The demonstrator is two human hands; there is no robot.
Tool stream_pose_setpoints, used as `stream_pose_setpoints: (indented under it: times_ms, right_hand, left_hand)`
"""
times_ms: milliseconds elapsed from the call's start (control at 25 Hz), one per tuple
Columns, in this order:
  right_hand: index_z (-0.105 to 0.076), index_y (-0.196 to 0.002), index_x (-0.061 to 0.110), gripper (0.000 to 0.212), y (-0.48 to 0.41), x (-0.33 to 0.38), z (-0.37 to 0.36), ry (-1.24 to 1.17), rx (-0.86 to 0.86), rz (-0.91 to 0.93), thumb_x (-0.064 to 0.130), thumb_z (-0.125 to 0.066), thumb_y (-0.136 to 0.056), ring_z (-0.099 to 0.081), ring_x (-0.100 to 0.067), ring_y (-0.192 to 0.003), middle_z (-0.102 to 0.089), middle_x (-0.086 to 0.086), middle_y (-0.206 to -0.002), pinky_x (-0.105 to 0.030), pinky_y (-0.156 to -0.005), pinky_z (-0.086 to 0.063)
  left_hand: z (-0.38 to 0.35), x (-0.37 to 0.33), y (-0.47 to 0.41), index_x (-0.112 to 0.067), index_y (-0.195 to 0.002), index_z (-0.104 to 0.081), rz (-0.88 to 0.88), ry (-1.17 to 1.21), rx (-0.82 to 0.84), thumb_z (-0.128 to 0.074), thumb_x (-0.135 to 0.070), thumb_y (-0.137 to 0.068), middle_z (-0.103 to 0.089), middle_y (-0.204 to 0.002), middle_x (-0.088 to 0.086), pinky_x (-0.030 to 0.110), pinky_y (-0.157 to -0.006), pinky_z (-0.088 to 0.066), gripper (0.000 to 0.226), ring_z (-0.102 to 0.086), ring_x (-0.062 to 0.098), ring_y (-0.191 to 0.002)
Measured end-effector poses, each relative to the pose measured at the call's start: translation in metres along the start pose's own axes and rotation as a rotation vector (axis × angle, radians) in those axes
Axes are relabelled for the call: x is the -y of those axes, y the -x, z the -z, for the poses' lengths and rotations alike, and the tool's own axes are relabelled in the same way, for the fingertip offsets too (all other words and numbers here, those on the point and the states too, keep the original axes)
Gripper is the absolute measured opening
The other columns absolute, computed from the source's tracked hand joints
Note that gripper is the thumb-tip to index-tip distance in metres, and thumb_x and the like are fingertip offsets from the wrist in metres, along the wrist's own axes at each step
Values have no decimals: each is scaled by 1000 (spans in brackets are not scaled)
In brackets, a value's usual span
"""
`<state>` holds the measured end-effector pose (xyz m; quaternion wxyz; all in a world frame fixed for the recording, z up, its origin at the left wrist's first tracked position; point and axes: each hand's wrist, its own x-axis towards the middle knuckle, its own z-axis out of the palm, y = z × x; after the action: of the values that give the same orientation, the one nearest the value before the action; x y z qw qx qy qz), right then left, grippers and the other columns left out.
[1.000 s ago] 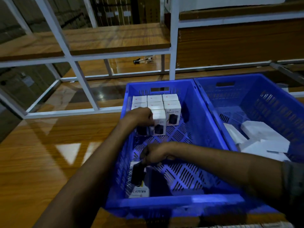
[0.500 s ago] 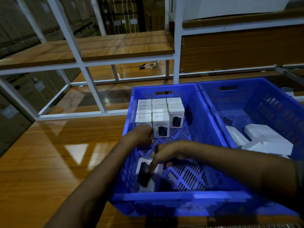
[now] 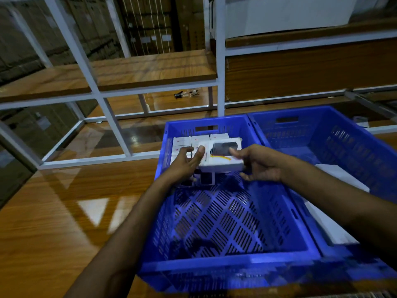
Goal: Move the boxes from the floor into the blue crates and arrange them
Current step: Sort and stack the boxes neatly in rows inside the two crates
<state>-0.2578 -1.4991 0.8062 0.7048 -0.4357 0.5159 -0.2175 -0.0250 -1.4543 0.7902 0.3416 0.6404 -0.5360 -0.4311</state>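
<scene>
Here, stacked boxes [image 3: 182,141] in blue crate [image 3: 225,264]

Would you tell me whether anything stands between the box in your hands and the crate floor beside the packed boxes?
Nothing visible does. The left hand and right hand hold the white box over the left crate, above the packed boxes; the mesh floor nearer you is bare, though the box hides part of the row.
</scene>
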Motion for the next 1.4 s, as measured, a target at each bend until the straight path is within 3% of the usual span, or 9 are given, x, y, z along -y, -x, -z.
stream_pose_setpoints:
  times_ms: [200,320,560,640,720,800,1080,1160,1400]
  right_hand:
    - [-69,-105,28,24,11,7,-3,23,67,166,18,-78,-85,-60,-17,-89,-66,-4,-101,-36,-80,-48]
    - [-49,-140,31,72,15,19,4,249,-23,282,10,-83,-80,-57,-21,-118,-61,2,-122,-44,-105,-47]
    - [-14,-157,42,106,16,37,15,830,33,426,11,-82,-82,-67,-15,-102,-57,6,-125,-25,-76,-58]
    - [-13,-157,44,102,11,40,19,889,84,441,13,-80,-86,-63,-5,-105,-55,13,-127,-18,-75,-54]
    - [-21,-156,38,93,3,40,24,931,94,427,16,-80,-86,-59,3,-106,-54,13,-134,-14,-77,-50]
    - [-32,-152,29,85,-6,38,26,980,35,377,17,-82,-84,-62,-1,-105,-58,6,-134,-17,-80,-52]
    - [-53,-129,19,74,-46,30,13,1464,-152,198,23,-92,-66,-63,-26,-107,-62,-3,-123,-37,-88,-57]
    - [-53,-126,18,75,-60,24,10,1512,-194,201,23,-92,-61,-63,-27,-104,-62,-6,-123,-40,-86,-58]
    - [-55,-124,11,66,-74,19,1,1482,-277,164,11,-88,-67,-64,-29,-106,-59,-13,-125,-33,-76,-54]
  left_hand:
    - [-3,-13,1,-27,-138,-48,-240,209,6,-62,-41,-98,-67,-120,6,30,-68,-59,44,-72,14,-90]
    - [5,-13,-6,-31,-139,-53,-328,120,8,-62,-37,-100,-70,-112,5,30,-69,-56,41,-68,14,-80]
    - [-11,-16,-23,-24,-140,-58,-378,26,121,-81,-34,-84,-65,-133,-2,23,-87,-57,61,-68,9,-110]
    - [-15,-16,-34,-29,-137,-57,-347,-2,85,-82,-50,-79,-65,-130,0,29,-91,-58,67,-67,13,-112]
    - [-17,-17,-44,-28,-132,-57,-311,-35,82,-80,-50,-81,-66,-123,6,22,-79,-56,60,-67,16,-108]
    - [-18,-20,-53,-28,-126,-59,-278,-29,110,-84,-45,-80,-68,-119,9,20,-68,-52,56,-68,18,-101]
    - [-20,0,-67,-13,-123,-67,-225,-110,199,-94,-13,-68,-71,-118,6,32,-84,-62,61,-77,24,-91]
    - [-21,7,-72,-17,-124,-66,-214,-145,190,-97,-15,-64,-71,-118,2,36,-88,-61,68,-77,20,-88]
    - [-32,13,-80,-19,-131,-63,-254,-369,71,-96,-28,-65,-74,-109,-2,19,-72,-55,74,-71,4,-79]
